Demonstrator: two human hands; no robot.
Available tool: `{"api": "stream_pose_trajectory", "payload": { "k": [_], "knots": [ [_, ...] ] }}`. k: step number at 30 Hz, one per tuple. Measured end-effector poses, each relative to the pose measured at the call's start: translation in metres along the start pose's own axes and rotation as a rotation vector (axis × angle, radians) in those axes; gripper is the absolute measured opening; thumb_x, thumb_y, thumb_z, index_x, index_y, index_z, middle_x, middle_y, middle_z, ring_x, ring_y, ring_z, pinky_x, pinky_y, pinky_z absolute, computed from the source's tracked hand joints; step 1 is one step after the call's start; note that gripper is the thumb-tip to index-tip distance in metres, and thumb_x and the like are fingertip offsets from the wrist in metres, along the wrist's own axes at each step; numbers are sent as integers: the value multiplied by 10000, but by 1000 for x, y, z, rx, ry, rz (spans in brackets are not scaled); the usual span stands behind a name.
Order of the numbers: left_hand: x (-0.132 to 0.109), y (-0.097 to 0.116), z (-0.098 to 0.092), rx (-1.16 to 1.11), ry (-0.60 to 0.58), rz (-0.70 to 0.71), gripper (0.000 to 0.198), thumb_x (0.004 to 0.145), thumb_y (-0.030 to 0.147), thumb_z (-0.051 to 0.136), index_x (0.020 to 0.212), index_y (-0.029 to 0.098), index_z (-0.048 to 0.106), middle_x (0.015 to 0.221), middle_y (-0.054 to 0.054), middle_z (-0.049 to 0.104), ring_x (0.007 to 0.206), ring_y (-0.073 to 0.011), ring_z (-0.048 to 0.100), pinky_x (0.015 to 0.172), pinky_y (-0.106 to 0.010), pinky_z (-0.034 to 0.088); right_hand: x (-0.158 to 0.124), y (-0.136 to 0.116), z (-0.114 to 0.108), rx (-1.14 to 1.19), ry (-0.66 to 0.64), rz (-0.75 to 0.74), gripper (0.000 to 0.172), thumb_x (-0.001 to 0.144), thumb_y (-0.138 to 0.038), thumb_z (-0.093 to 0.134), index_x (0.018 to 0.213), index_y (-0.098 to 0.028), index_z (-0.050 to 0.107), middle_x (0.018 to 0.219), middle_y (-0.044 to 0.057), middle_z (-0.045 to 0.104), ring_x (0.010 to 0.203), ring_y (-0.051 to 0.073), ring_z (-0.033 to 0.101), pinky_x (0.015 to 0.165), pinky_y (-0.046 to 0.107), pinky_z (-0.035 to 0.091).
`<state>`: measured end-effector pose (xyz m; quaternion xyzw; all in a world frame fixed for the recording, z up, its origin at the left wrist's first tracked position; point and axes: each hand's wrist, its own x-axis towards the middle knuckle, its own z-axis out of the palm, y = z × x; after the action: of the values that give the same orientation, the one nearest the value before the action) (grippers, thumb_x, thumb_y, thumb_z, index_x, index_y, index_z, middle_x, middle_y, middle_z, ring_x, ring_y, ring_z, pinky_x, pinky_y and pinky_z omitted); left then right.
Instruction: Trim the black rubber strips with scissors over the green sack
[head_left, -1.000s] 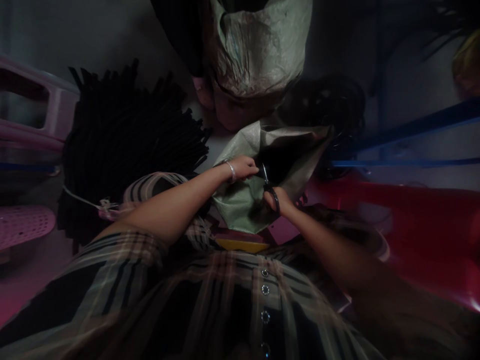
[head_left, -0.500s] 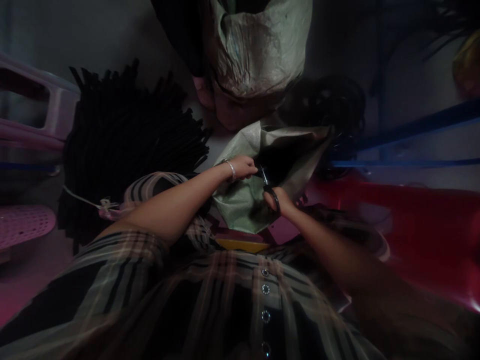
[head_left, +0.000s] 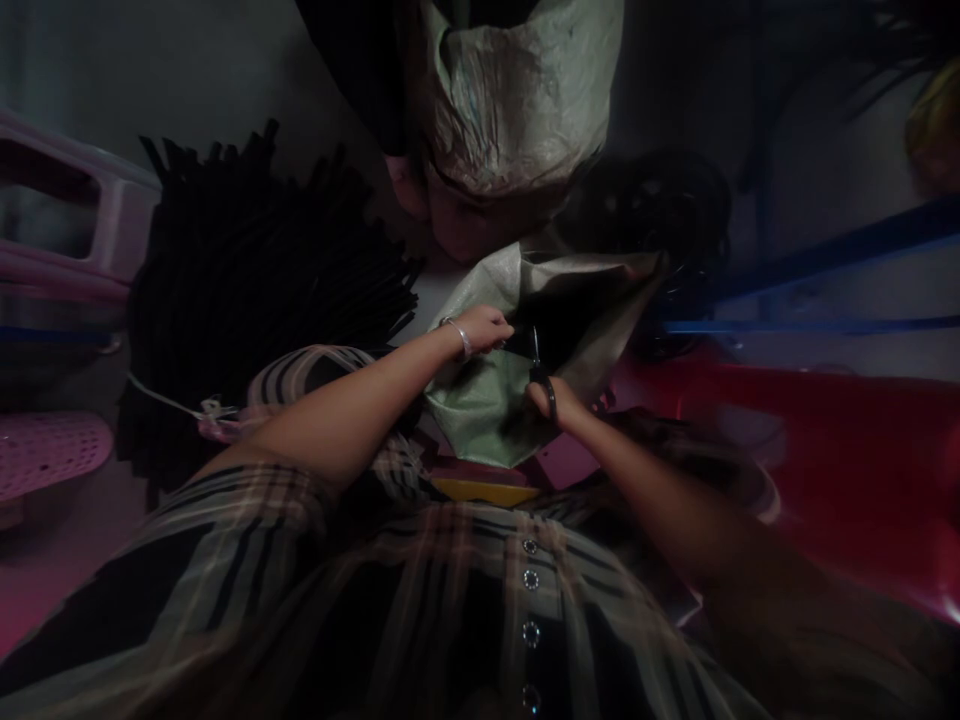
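Observation:
My left hand (head_left: 487, 328), with a silver bracelet on the wrist, is closed in a pinch at the rim of an open grey-green woven sack (head_left: 480, 410). What it pinches is small, dark and hard to make out. My right hand (head_left: 553, 398) grips the black handles of a pair of scissors (head_left: 537, 362). The blades point up toward the fingers of my left hand, over the sack's dark opening.
A big bundle of black strips (head_left: 247, 280) lies at the left, tied with a light cord. A second, fuller sack (head_left: 510, 100) stands behind. A pink crate (head_left: 60, 230) and a pink basket (head_left: 45, 450) are at far left, a red surface (head_left: 825, 450) at right.
The scissors have turned slightly more upright and my right hand has edged up a little. My left hand stays at the sack's rim.

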<state>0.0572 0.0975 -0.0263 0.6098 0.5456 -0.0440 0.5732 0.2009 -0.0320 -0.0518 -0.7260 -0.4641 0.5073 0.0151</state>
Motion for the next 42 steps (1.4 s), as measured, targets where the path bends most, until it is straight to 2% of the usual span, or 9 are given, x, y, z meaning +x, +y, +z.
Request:
{"api": "stream_pose_trajectory", "payload": {
  "k": [5,15,27,35,42],
  "knots": [
    [-4,5,1,-80,-4,5,137,722,220,599,822,133,632,556,19,554,413,-40,437,404,-148,311,0,-3,1,24,-46,-26,246,751,-250,413,760,-137,632,713,42,635,675,146,540,539,196,350],
    [-8,7,10,-70,-42,30,125,732,209,587,804,120,637,568,5,573,401,-46,443,390,-161,317,-4,-9,-2,100,-106,-95,191,726,-225,429,710,-157,607,727,28,643,704,150,549,620,202,394],
    [-9,3,16,8,-17,119,115,722,216,589,743,111,631,558,-1,570,419,-46,463,412,-151,345,-6,-12,1,52,-45,-129,233,730,-220,413,710,-134,629,721,51,650,676,144,548,568,195,368],
    [-13,4,15,60,12,127,157,719,258,573,780,124,628,558,10,567,434,-53,459,422,-156,335,-11,-18,9,134,-23,45,218,701,-235,464,673,-123,648,617,50,646,566,123,552,500,183,348],
    [-3,9,13,117,18,125,209,723,273,551,838,128,648,594,-1,585,466,-68,474,459,-175,360,-13,-27,6,282,-16,86,219,701,-219,467,582,-123,622,505,59,613,463,130,554,442,191,350]
  ]
}}
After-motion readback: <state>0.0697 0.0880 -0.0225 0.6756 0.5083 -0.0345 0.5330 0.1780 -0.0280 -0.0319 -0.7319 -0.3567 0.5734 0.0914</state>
